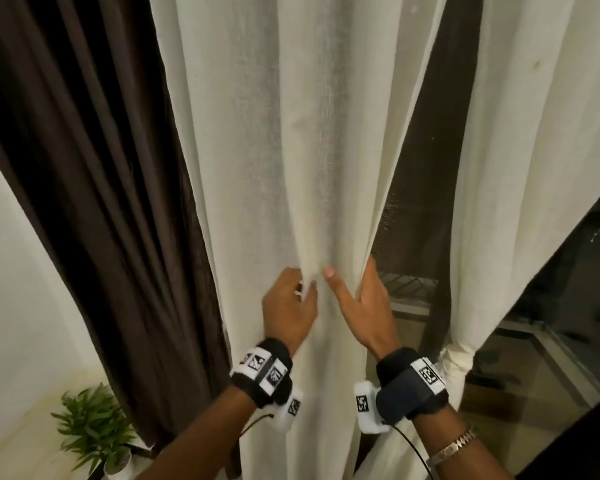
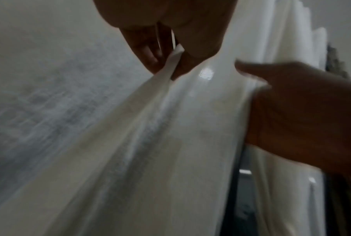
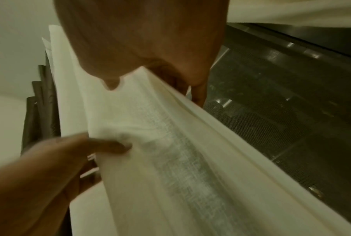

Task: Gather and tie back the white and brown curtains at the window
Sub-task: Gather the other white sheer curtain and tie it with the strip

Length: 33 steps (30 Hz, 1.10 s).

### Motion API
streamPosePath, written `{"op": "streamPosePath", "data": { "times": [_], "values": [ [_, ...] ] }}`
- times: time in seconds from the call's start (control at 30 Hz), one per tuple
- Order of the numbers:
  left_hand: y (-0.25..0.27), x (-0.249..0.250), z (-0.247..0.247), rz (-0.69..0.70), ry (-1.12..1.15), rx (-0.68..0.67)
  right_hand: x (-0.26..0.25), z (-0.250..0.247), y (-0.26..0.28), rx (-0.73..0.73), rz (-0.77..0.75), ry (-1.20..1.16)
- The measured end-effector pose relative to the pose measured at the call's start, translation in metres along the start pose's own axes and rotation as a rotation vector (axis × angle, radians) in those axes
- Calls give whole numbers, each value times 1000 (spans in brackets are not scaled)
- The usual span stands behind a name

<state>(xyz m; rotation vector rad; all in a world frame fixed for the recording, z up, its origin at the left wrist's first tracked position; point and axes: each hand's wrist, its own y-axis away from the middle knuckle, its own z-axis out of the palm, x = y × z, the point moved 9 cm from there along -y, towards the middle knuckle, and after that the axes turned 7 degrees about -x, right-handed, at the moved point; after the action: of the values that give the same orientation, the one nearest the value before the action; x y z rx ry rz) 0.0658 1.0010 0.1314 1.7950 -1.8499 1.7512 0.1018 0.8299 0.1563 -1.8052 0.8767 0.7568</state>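
A sheer white curtain (image 1: 291, 133) hangs in the middle of the head view, with a brown curtain (image 1: 94, 150) to its left. My left hand (image 1: 290, 301) pinches a fold of the white curtain (image 2: 170, 99) between thumb and fingers. Just to the right, my right hand (image 1: 359, 299) grips the white curtain's (image 3: 160, 135) right edge, thumb in front and fingers wrapped behind the cloth. The two hands are close together at waist height. A second white curtain (image 1: 534, 150) on the right is tied back with a white band (image 1: 456, 358).
A dark window with mesh screen (image 1: 413, 202) shows in the gap between the white curtains. A green potted plant (image 1: 90, 427) stands low on the left by the white wall (image 1: 11, 271). Dark glass and a frame (image 1: 551, 323) lie at the lower right.
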Motion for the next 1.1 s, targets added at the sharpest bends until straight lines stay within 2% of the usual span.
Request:
{"op": "streamPosePath", "data": {
  "times": [0.07, 0.1, 0.13, 0.17, 0.2, 0.3, 0.37, 0.4, 0.47, 0.6, 0.67, 0.7, 0.73, 0.8, 0.87, 0.9, 0.93, 1.0, 1.07, 1.1],
  "values": [
    [24, 27, 33, 136, 5, -287, -2, 13, 1, -35, 3, 13],
    [36, 33, 43, 201, 3, -382, 1, 13, 0, -5, 27, 26],
    [42, 32, 41, 250, -19, -353, 7, 10, -3, 47, 53, 52],
    [42, 27, 28, 257, -31, -237, 13, 2, -5, 103, 75, 81],
    [39, 16, 7, 208, -36, -79, 18, -6, -7, 149, 88, 104],
    [21, -39, -61, -105, -58, 345, 29, -19, -6, 217, 117, 136],
    [6, -67, -97, -245, -101, 518, 32, -18, -1, 231, 127, 144],
    [-2, -75, -108, -278, -97, 538, 32, -16, -1, 236, 122, 153],
    [-18, -81, -109, -260, -44, 444, 35, -8, -5, 232, 119, 149],
    [-15, -39, -76, -36, -53, 202, 28, 20, -9, 161, 121, 63],
    [-5, -16, -71, 77, -40, 220, 20, 30, -9, 137, 107, 38],
    [-5, -15, -73, 82, -37, 273, 18, 34, -10, 129, 107, 25],
    [-11, -22, -77, 22, -26, 332, 16, 37, -12, 123, 104, 16],
    [-29, -57, -85, -204, 16, 389, 13, 43, -14, 105, 100, 24],
    [-48, -88, -86, -346, 76, 315, 10, 47, -17, 93, 99, 35],
    [-52, -98, -84, -356, 61, 254, 9, 49, -18, 96, 107, 36],
    [-54, -97, -81, -308, 14, 210, 7, 49, -18, 93, 105, 36],
    [-47, -79, -62, -103, -54, 71, 2, 52, -19, 67, 94, 32],
    [-26, -47, -32, 124, -22, -153, -4, 63, -19, -17, 101, -14],
    [-16, -36, -20, 188, 34, -265, -6, 69, -19, -52, 109, -32]
  ]
}}
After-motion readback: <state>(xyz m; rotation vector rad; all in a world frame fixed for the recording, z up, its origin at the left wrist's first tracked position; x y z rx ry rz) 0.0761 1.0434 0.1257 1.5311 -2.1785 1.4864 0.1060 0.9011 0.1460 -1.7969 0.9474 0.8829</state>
